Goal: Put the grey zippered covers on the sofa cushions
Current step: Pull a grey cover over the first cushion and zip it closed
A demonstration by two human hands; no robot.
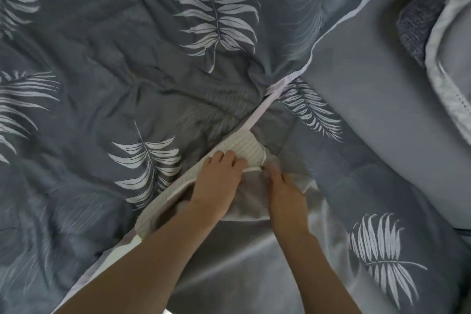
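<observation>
Cover (153,84) edge (left hand (216,182), right hand (286,192))

Left hand (216,181) and right hand (285,194) apparently pinch grey cover (122,64) over white cushion (251,146).

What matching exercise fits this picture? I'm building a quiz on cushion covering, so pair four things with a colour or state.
1 leaf-print cover
2 white cushion
3 left hand
4 right hand

A showing in the opening
B pinches the cover's pale edge
C grey with pale fronds
D fingers curled over the white cushion

Pairs: 1-C, 2-A, 3-D, 4-B
</observation>
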